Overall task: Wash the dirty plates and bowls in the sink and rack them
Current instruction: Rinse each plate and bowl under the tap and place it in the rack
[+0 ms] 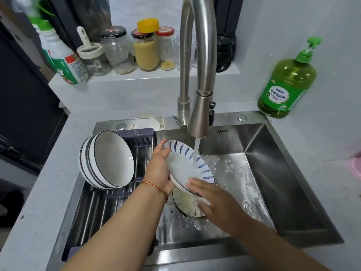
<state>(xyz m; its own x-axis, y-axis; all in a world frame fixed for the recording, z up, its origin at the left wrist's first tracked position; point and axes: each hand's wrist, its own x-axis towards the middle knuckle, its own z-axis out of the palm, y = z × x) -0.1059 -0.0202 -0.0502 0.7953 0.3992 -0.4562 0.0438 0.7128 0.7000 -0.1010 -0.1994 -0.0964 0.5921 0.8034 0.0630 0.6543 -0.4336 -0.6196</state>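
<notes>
- Two hands are raised over the sink [273, 153].
- Blue-patterned plate [185, 165] is gripped, tilted under the faucet [201, 118] stream, by the left hand [158, 169].
- Right hand [213, 198] is laid flat, fingers straight, on its lower rim.
- Striped bowls [105, 159] are racked left.

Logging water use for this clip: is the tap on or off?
On. A stream of water falls from the tap onto the tilted plate held by the left hand.

bowls [106, 159] on rack [125, 194] left of plate [186, 165] under faucet [201, 114].
</notes>
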